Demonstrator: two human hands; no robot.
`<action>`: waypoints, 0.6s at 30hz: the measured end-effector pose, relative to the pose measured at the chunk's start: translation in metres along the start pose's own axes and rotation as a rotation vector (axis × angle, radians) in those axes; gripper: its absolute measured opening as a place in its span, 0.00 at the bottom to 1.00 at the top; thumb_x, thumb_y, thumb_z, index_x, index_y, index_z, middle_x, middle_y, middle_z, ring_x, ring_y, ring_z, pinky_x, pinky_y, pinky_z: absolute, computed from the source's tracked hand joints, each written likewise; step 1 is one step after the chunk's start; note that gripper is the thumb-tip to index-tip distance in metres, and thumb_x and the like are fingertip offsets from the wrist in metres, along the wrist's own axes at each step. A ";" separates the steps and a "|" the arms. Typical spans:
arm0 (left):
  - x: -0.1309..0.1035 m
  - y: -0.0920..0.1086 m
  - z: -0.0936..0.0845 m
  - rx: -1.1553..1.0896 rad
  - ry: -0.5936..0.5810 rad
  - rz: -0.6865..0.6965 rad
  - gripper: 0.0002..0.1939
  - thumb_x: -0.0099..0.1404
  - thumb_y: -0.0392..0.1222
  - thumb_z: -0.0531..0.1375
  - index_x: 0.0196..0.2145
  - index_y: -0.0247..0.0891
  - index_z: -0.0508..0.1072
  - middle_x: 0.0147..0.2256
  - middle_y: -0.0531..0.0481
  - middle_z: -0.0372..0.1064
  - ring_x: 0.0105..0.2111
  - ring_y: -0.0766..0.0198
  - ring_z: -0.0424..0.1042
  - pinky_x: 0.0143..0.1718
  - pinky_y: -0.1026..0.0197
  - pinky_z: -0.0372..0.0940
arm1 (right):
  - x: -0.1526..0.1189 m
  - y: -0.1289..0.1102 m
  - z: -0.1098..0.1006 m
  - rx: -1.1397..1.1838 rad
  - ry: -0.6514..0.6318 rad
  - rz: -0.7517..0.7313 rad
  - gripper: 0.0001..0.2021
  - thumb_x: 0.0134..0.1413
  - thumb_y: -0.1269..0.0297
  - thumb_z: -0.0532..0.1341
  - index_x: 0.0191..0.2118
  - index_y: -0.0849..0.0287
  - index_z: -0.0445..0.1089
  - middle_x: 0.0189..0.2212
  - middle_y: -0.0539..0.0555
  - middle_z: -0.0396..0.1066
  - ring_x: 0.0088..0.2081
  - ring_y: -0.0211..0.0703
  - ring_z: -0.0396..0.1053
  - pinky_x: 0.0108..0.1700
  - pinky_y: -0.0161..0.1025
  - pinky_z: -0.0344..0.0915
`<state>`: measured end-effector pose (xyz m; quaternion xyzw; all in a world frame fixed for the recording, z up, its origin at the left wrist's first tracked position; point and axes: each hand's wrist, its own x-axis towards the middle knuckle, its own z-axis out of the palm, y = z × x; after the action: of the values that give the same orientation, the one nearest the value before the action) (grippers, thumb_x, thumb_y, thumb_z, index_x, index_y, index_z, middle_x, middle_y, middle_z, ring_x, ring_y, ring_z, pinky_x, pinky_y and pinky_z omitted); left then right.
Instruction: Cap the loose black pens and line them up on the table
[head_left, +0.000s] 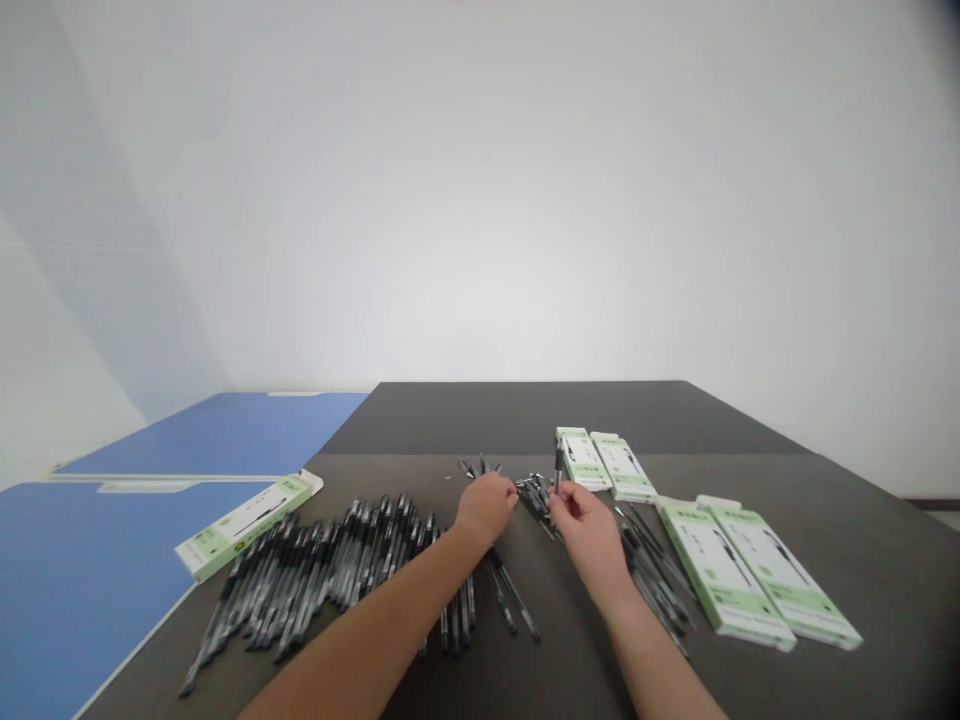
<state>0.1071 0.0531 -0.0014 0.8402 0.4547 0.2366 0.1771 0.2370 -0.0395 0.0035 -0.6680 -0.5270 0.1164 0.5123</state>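
My right hand (586,528) pinches a pen (559,462), which points upward with its dark end above my fingertips. My left hand (487,506) is closed just to the left; what its fingers hold, if anything, is hidden. Small dark and clear pieces (534,492) lie between the hands, too small to name surely. Under and around my left forearm spreads a broad pile of clear pens with black ends (352,560). A few thin rods like pens or refills (510,595) lie below my left hand, and more slender ones (652,575) lie right of my right wrist.
Two green-and-white pen boxes (622,467) lie behind my right hand, and two larger-looking ones (724,570) lie farther right. Another box (247,522) rests at the left beside the pile. The dark table (525,420) meets blue panels (112,590) on the left; a white wall stands behind.
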 end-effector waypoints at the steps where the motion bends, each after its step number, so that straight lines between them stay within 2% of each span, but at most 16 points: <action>1: 0.005 0.002 0.005 0.017 -0.014 -0.001 0.08 0.56 0.37 0.57 0.26 0.38 0.77 0.32 0.41 0.72 0.37 0.54 0.69 0.42 0.56 0.59 | 0.000 0.000 0.000 -0.006 0.013 -0.005 0.10 0.49 0.58 0.54 0.26 0.58 0.65 0.19 0.47 0.62 0.23 0.38 0.59 0.27 0.32 0.55; 6: 0.013 0.006 0.024 0.066 -0.032 -0.043 0.06 0.54 0.34 0.58 0.24 0.36 0.76 0.32 0.37 0.71 0.41 0.49 0.68 0.45 0.51 0.57 | 0.002 -0.001 -0.001 -0.012 0.048 -0.016 0.12 0.50 0.57 0.53 0.23 0.58 0.63 0.17 0.45 0.59 0.22 0.37 0.57 0.26 0.31 0.53; 10: 0.011 0.007 0.028 0.023 -0.011 -0.046 0.09 0.56 0.31 0.56 0.24 0.34 0.75 0.31 0.36 0.70 0.42 0.49 0.67 0.46 0.51 0.55 | 0.003 -0.002 -0.001 -0.016 0.055 -0.010 0.10 0.49 0.59 0.53 0.23 0.58 0.64 0.17 0.46 0.58 0.22 0.37 0.57 0.26 0.31 0.53; 14: 0.006 0.012 0.015 -0.106 0.016 0.001 0.07 0.56 0.33 0.57 0.25 0.36 0.74 0.32 0.40 0.70 0.40 0.53 0.68 0.46 0.54 0.56 | 0.002 -0.004 -0.001 -0.028 0.038 -0.018 0.09 0.49 0.61 0.53 0.24 0.58 0.64 0.18 0.46 0.59 0.23 0.36 0.58 0.26 0.31 0.53; 18: -0.012 0.016 -0.015 -0.280 0.045 0.031 0.07 0.59 0.40 0.55 0.31 0.40 0.74 0.31 0.48 0.72 0.35 0.58 0.69 0.41 0.59 0.60 | -0.002 -0.007 0.003 -0.032 -0.014 -0.070 0.09 0.49 0.62 0.52 0.25 0.59 0.66 0.18 0.46 0.60 0.22 0.36 0.58 0.25 0.31 0.53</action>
<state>0.1037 0.0355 0.0161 0.8086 0.4083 0.3191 0.2786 0.2304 -0.0400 0.0069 -0.6564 -0.5552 0.0946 0.5019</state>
